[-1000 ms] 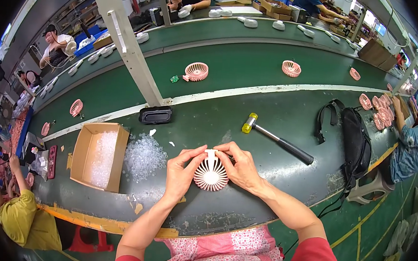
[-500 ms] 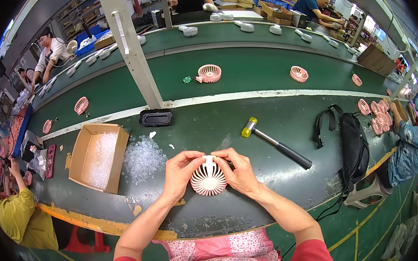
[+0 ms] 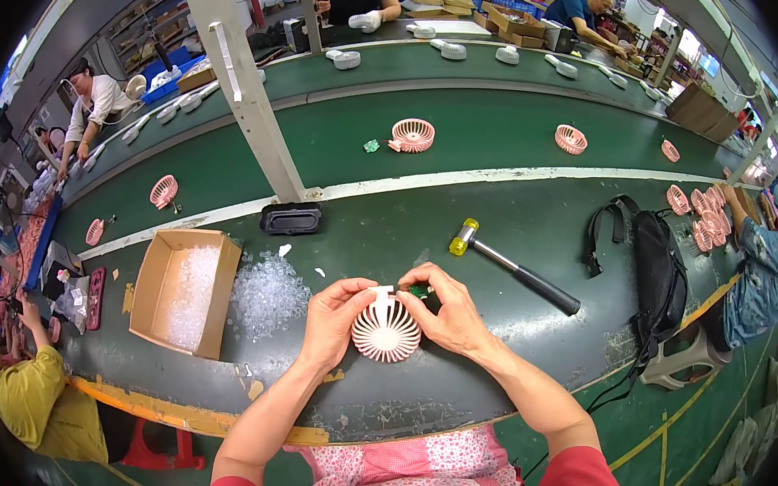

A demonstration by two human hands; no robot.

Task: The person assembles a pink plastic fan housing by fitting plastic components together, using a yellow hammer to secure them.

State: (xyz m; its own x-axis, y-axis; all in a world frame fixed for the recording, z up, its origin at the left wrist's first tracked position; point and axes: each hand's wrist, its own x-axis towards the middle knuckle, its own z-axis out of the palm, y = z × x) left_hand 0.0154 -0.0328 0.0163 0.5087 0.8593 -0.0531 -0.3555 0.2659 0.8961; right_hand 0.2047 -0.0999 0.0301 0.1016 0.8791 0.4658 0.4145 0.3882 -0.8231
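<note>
The left hand (image 3: 333,316) is curled, with thumb and fingertips pinched on the left rim of a round pink fan grille (image 3: 386,331). The right hand (image 3: 446,313) is likewise curled; its thumb and forefinger press on the upper right rim of the grille, where a small white tab and a small green part (image 3: 417,292) sit at the top edge. Both hands grip the grille together, just above the dark green tabletop (image 3: 489,361), close to its near edge.

The grille faces upward toward the camera, its ribs radiating from a central hub. Being round, it has no long axis; its tabbed edge points away from the person.

To the left of the grille lies a loose heap of small clear plastic parts (image 3: 266,293) on the tabletop. Further left of the grille stands an open cardboard box (image 3: 152,288), holding more of the same clear parts. Beyond the grille, up and to the left, lies a flat black oblong object (image 3: 291,219).

To the right of the grille and beyond it, a hammer (image 3: 513,266) with a yellow head and black handle lies flat, its head toward the grille and its handle running away to the right. Further right of the grille rests a black bag (image 3: 656,273) with straps. Far beyond the grille, more pink grilles (image 3: 412,135) lie on the green conveyor belt (image 3: 508,124).
</note>
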